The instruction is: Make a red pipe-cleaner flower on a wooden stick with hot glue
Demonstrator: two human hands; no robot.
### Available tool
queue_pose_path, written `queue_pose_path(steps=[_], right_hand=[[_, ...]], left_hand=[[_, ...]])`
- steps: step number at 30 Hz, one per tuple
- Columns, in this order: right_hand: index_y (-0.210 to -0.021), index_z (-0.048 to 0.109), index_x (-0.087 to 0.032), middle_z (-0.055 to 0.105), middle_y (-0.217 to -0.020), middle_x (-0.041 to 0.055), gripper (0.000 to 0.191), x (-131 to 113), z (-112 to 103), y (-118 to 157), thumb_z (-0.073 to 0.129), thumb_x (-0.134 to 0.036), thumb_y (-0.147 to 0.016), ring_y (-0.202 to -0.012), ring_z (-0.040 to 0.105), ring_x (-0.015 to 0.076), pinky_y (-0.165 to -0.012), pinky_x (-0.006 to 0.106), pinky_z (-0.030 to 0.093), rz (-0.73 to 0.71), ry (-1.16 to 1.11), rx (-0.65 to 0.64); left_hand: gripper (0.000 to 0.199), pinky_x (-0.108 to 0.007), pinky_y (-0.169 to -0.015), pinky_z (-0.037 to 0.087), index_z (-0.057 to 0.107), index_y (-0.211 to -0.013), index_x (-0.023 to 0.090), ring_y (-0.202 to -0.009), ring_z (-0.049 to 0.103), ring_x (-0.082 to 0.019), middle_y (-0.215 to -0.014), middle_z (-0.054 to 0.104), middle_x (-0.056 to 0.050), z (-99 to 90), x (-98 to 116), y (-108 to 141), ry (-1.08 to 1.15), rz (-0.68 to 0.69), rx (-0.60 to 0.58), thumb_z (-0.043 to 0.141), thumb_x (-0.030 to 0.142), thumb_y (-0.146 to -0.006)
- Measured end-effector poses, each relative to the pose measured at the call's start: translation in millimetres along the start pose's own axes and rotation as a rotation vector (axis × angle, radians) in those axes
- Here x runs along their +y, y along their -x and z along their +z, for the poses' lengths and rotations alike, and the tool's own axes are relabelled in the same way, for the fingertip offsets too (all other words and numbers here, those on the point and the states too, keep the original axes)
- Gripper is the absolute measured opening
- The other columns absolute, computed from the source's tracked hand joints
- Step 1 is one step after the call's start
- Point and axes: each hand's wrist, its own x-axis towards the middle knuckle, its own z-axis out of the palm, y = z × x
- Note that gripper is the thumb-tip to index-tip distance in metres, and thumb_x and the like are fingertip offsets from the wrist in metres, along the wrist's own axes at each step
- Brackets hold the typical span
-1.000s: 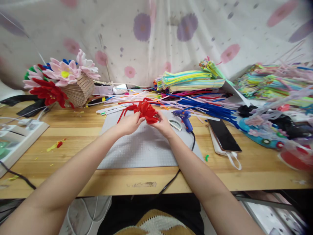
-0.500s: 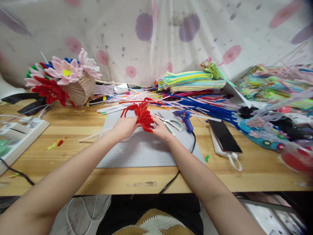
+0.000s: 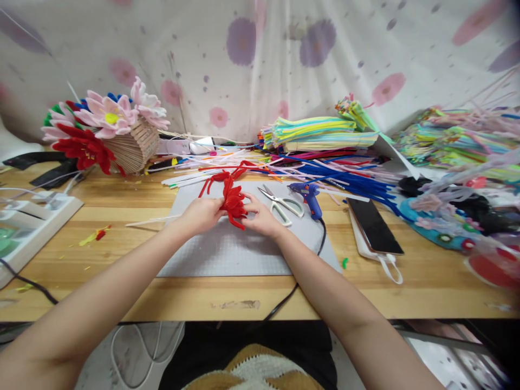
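A red fuzzy flower [image 3: 234, 203] is held above the grey cutting mat [image 3: 227, 254]. My left hand [image 3: 203, 214] is closed on it from the left, its fingertips partly behind the petals. At the flower's right side, my right hand [image 3: 260, 215] has its fingers apart, the tips touching or very near the petals. Red fuzzy strips [image 3: 217, 177] lie just behind the flower. White-handled scissors [image 3: 286, 205] rest on the mat, blades partly apart, right of the flower. A blue glue gun [image 3: 306, 196] lies beside them.
A phone [image 3: 374, 225] lies on the right, with a power strip [image 3: 44, 227] at the left edge. Finished flowers in a woven basket [image 3: 136, 149] stand back left. Fuzzy stems [image 3: 317, 132] are heaped along the back. A black cord [image 3: 284, 302] crosses the front edge.
The red flower has moved slightly left and down and turned, its petals now pointing more downward. My right hand's fingers have spread from their closer hold on the petals.
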Motion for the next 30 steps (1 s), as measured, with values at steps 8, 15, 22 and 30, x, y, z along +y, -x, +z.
queue_pose_path(steps=[8,15,22,30], right_hand=[[-0.092,0.070,-0.021,0.050,-0.128,0.0053,0.024,-7.7,-7.2,-2.6,0.064,-0.033,-0.072,-0.130,0.033,0.0252,-0.108,0.042,0.025,0.048,-0.048,-0.105],[-0.113,0.056,-0.021,0.047,-0.127,0.0110,0.064,-13.0,1.3,-6.5,0.077,-0.043,-0.056,-0.124,0.039,0.0257,-0.104,0.043,0.032,0.002,-0.009,0.034],[-0.121,0.038,-0.023,0.046,-0.126,0.0112,0.073,-6.4,6.3,-3.1,0.076,-0.035,-0.059,-0.108,0.056,0.0218,-0.093,0.040,0.045,0.005,-0.063,0.127],[-0.100,0.050,-0.022,0.059,-0.105,0.0055,0.057,-3.1,-7.7,-5.4,0.079,-0.037,-0.053,-0.096,0.062,0.0226,-0.089,0.042,0.045,0.067,-0.038,0.160]], left_hand=[[0.033,-0.031,-0.077,0.043,0.057,-0.107,0.018,-0.093,0.062,-0.023,-0.100,0.068,-0.009,4.4,-0.7,3.1,0.069,-0.052,-0.008,0.038,0.035,-0.087],[0.031,-0.035,-0.075,0.044,0.046,-0.111,0.013,-0.097,0.061,-0.028,-0.109,0.061,-0.016,11.5,6.8,-2.3,0.133,-0.167,0.051,0.034,0.030,-0.087],[0.034,-0.038,-0.070,0.045,0.043,-0.111,0.013,-0.093,0.062,-0.030,-0.110,0.061,-0.016,15.9,5.3,-3.1,0.008,-0.201,0.039,0.029,0.034,-0.089],[0.034,-0.037,-0.074,0.044,0.047,-0.107,0.017,-0.094,0.062,-0.028,-0.106,0.063,-0.014,11.8,-3.4,4.3,-0.006,-0.112,-0.029,0.030,0.040,-0.090]])
